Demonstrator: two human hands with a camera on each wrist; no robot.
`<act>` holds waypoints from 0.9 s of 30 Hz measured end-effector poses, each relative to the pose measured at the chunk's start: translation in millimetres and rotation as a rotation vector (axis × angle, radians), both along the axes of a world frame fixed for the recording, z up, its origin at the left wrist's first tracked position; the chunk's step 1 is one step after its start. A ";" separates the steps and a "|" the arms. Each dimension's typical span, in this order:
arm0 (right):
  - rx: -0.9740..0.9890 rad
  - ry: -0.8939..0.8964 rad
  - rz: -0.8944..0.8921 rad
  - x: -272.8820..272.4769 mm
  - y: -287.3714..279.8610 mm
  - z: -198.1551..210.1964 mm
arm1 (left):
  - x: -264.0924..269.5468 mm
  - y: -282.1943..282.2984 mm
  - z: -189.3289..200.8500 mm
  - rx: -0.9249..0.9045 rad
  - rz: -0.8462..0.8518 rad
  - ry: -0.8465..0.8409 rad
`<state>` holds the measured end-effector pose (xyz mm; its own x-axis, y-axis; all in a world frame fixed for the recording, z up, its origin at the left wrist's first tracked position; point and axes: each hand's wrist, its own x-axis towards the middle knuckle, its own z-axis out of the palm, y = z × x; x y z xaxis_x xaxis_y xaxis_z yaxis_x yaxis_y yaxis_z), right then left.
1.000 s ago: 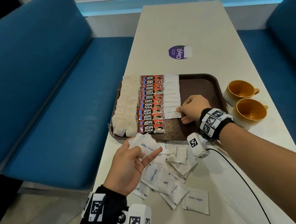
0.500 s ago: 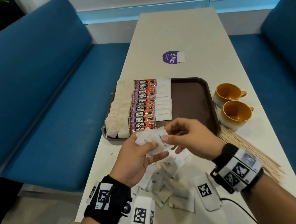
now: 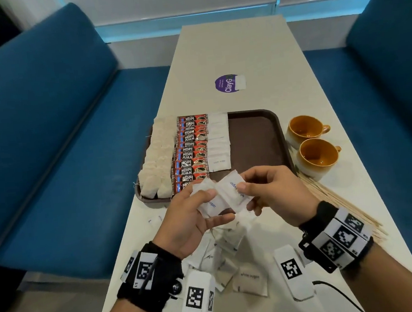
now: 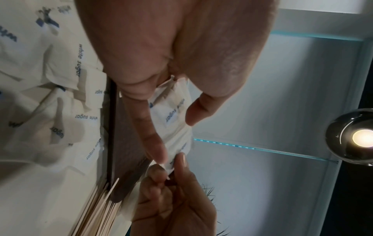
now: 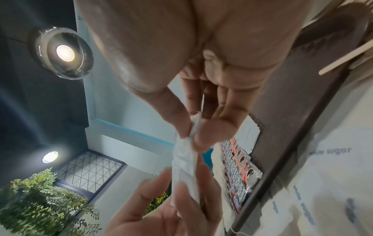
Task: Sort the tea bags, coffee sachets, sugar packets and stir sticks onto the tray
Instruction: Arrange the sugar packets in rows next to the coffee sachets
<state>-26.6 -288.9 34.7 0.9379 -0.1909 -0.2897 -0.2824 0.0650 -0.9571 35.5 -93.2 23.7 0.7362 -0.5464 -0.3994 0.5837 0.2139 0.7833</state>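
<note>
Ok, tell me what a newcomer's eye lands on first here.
Two hands meet over the table's near end: the left hand holds a small bunch of white sugar packets while the right hand pinches one packet off it. Behind them, the brown tray carries neat columns of tea bags, red coffee sachets and sugar.

tray [image 3: 257, 140] right half bare | cups [image 3: 309, 141] flank right rim | stir sticks [image 3: 340, 200] near-right

sugar packets [image 3: 231, 196]: matt paper | coffee sachets [image 3: 192, 154]: glossy foil | stir sticks [image 3: 340, 203]: wood
</note>
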 end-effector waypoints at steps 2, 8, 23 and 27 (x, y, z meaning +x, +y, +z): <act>0.086 -0.002 -0.008 -2.3 8.2 0.1 | -0.5 6.0 0.3 -0.016 -0.010 -0.012; 0.252 -0.033 -0.116 -0.8 29.4 -1.1 | 3.5 17.2 -3.7 -0.025 -0.024 -0.023; -0.532 -0.244 0.033 2.6 29.9 6.5 | 2.7 16.0 -13.8 -0.198 -0.086 0.102; -0.617 -0.238 0.120 7.1 36.6 0.7 | 14.1 16.0 -14.6 -0.079 -0.047 0.000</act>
